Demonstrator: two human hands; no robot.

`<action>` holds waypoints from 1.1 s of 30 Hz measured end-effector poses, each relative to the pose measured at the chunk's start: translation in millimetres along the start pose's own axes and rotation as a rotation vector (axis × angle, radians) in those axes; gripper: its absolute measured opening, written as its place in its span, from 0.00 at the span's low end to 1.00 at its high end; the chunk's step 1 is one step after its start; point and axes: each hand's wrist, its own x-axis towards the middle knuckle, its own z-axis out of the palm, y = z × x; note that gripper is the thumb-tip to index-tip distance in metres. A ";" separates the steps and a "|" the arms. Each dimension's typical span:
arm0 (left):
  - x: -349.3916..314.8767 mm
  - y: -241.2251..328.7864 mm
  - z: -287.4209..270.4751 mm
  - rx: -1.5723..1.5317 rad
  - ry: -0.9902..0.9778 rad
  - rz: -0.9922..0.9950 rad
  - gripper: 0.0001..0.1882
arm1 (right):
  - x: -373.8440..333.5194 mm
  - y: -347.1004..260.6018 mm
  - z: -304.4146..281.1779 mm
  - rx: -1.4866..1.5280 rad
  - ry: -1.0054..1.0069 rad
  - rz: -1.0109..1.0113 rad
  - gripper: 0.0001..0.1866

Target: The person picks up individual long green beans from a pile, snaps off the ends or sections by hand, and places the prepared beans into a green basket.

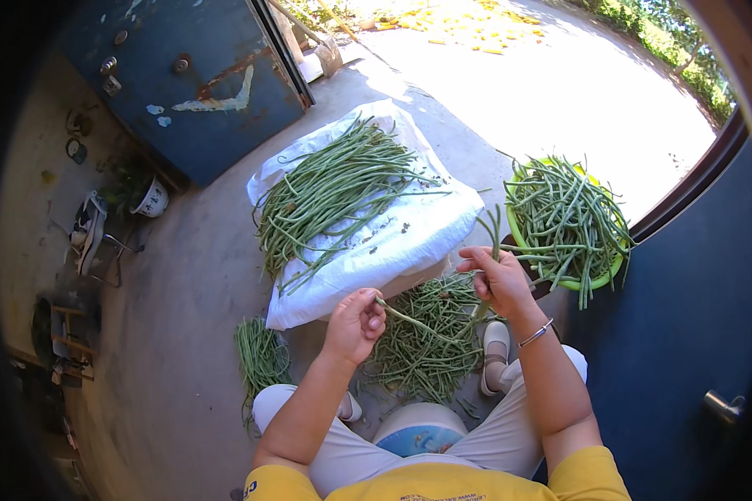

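My left hand [355, 324] is closed in a pinch on the tip of a long green bean [418, 321], which slants right over a heap of beans. My right hand [501, 282] is closed around a few long beans [495, 224] that stick up above the fingers and hang below the palm. Ahead, a large bunch of long beans [334, 188] lies across a white woven sheet [418, 238] on a raised support. Between my feet is a heap of beans [426, 355] on the floor. Beside my right hand, a lime-green basin [514, 221] is piled with beans.
Another bean bundle [261, 355] lies on the floor by my left knee. Blue metal doors stand at the far left [226, 83] and right [668, 351]. A potted plant [152, 198] is by the left wall. Yellow pieces [476, 25] are spread on the sunlit ground outside.
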 end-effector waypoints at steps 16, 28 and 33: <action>-10.9 -3.6 1.8 0.224 -0.001 0.017 0.08 | -23.9 22.7 57.8 -0.339 -0.510 0.221 0.09; -18.2 -0.5 -5.0 0.073 -0.157 -0.155 0.09 | -26.6 21.8 61.3 -0.760 -0.475 -0.323 0.07; -26.4 18.3 4.3 -0.165 -0.248 -0.046 0.09 | -10.3 34.8 45.2 -0.774 -0.402 -0.399 0.09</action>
